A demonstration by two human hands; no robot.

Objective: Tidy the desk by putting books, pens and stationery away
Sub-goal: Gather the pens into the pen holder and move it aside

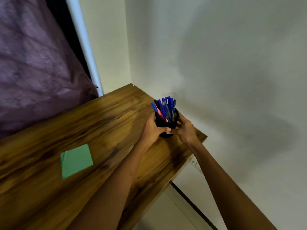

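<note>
Home room, wooden desk (83,123) in a wall corner, purple curtain (33,63) beside it

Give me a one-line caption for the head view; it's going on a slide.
Both hands, left hand and right hand, grip a black pen holder of blue pens on the wooden desk.

Dim, soft light is falling around me; my arms' broad shadow is spreading over the wall (232,80), motion blur smearing everything, edges bending.
</note>
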